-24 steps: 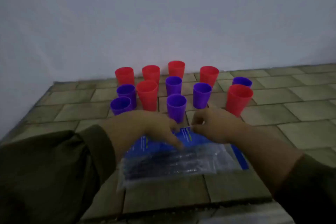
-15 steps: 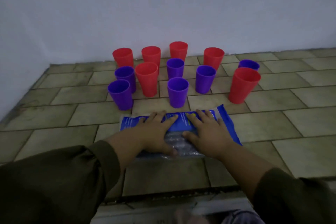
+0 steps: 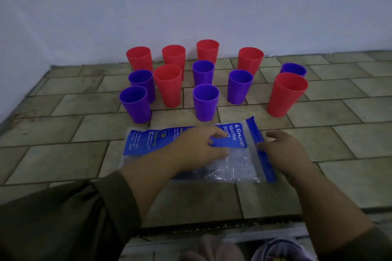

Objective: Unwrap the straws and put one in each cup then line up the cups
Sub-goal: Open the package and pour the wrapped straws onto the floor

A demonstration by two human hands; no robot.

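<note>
Several red and several purple cups stand upright and empty in a loose cluster on the tiled surface, among them a red cup [image 3: 286, 95] at the right and a purple cup [image 3: 205, 101] at front centre. Just in front of them lies a clear plastic bag [image 3: 148, 140] with a blue label and a blue zip strip; the straws inside are barely discernible. My left hand [image 3: 197, 148] lies on the bag's middle, with thumb and fingers pinching the label. My right hand [image 3: 284, 150] is at the bag's right end, its fingertips touching the zip strip.
A pale wall [image 3: 191, 6] closes the back and the left side right behind the cups. The tiled surface [image 3: 339, 133] extends to the right. Its front edge [image 3: 212, 226] runs just below my forearms, with cloth lower down.
Both hands lay flat on the bag's middle before. The right hand has slid to the zip strip at the right end, the left hand has shifted right, and more of the label shows.
</note>
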